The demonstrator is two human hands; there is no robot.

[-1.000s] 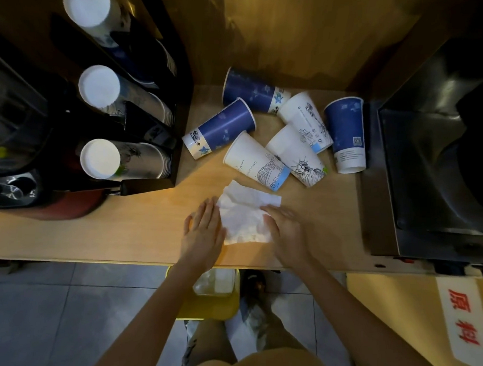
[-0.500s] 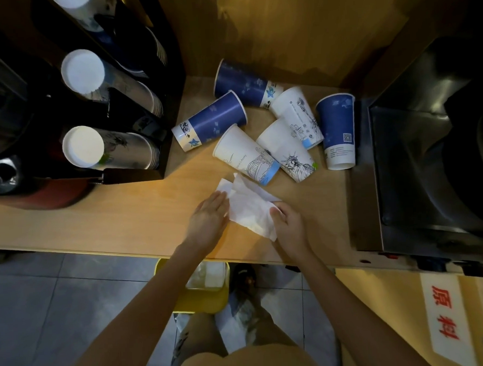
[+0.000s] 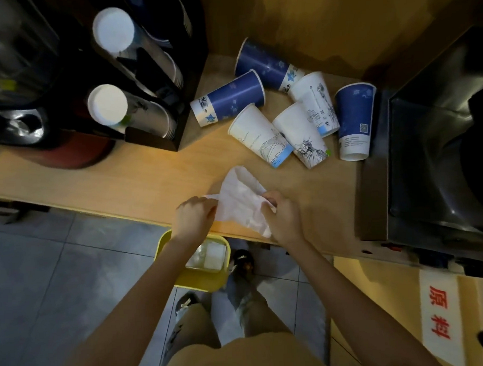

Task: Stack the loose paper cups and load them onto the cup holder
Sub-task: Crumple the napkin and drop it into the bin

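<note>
Several loose paper cups lie on their sides on the wooden counter (image 3: 140, 184): blue ones (image 3: 231, 96) (image 3: 265, 65) (image 3: 355, 117) and white ones with line drawings (image 3: 260, 135) (image 3: 299, 133) (image 3: 315, 103). The black cup holder (image 3: 158, 75) stands at the left with stacks of cups (image 3: 129, 110) lying in its slots. My left hand (image 3: 195, 218) and my right hand (image 3: 283, 217) both grip a white paper tissue (image 3: 241, 199) and hold it just above the counter's front edge, well short of the cups.
A dark metal machine (image 3: 438, 160) fills the right side of the counter. A yellow bin (image 3: 200, 270) stands on the tiled floor under the counter edge. A wooden wall (image 3: 297, 20) backs the counter. A red-lettered label (image 3: 439, 312) sits at lower right.
The tissue lay flat under both hands; now both hands have gathered it up and pulled it back toward the counter's front edge. The cups have not moved.
</note>
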